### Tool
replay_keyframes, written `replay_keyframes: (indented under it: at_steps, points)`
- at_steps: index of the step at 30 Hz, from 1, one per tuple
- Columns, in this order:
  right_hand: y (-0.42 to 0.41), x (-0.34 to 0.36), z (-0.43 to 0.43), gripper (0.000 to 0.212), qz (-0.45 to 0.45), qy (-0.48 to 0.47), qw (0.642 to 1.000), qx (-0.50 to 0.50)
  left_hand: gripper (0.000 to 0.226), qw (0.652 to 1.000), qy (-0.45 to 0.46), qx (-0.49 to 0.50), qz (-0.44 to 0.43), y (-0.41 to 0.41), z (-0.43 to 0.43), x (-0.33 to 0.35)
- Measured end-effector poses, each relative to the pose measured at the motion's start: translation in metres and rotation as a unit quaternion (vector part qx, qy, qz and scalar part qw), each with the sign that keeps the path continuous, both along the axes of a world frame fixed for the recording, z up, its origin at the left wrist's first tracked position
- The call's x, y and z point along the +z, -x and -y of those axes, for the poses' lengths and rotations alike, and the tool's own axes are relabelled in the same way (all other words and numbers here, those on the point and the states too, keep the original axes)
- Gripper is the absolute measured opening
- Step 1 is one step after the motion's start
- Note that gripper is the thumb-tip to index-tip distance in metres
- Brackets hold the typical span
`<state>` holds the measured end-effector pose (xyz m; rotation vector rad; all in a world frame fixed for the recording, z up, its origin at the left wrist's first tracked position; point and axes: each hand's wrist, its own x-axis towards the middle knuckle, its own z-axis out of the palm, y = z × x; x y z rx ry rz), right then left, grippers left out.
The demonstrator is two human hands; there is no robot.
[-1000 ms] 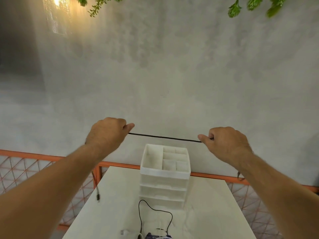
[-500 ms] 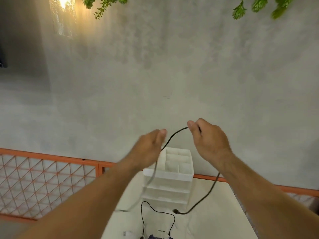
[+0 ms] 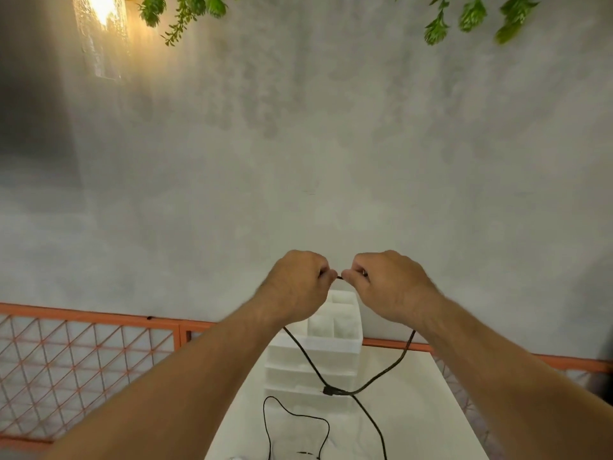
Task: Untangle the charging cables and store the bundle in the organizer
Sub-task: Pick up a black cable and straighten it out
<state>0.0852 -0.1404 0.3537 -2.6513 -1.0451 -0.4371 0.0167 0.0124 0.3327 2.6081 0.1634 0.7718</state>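
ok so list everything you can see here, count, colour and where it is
held cable: 1, black, pinched between both hands, strands hanging in front of the organizer
loose cable: 1, black, looped on the table's near part
organizer: 1, white, far end of the table
table: 1, white, below the hands
railing: 1, orange lattice, behind the table
wall: 1, grey, background
lamp: 1, glowing, upper left
foliage: several sprigs, green, top edge
left hand: 1, bare, above the organizer
right hand: 1, bare, beside it
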Motion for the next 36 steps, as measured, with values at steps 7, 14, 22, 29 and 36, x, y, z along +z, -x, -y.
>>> replay_keyframes:
  at_steps: [7, 14, 22, 29, 36]
  points:
    - [-0.001, 0.007, -0.002, 0.033, 0.0, 0.004, 0.999, -0.05, 0.033, 0.992, -0.066, 0.104, -0.002, 0.006, -0.007, 0.013]
    - [-0.008, 0.008, 0.008, 0.036, -0.048, -0.079, 0.993, -0.067, 0.036, 0.986, -0.023, 0.163, -0.003, 0.018, -0.033, 0.016]
    - [-0.025, 0.01, 0.034, 0.037, -0.043, -0.097, 0.99, -0.098, 0.042, 0.975, 0.025, 0.222, 0.015, 0.039, -0.095, 0.013]
    - [-0.039, -0.002, 0.048, 0.043, -0.042, -0.096, 0.986, -0.127, 0.042, 0.972, 0.022, 0.233, 0.015, 0.045, -0.106, 0.005]
    - [-0.037, 0.006, 0.052, 0.043, -0.017, -0.12, 0.986, -0.115, 0.041, 0.983, 0.059, 0.168, -0.045, 0.035, -0.093, 0.001]
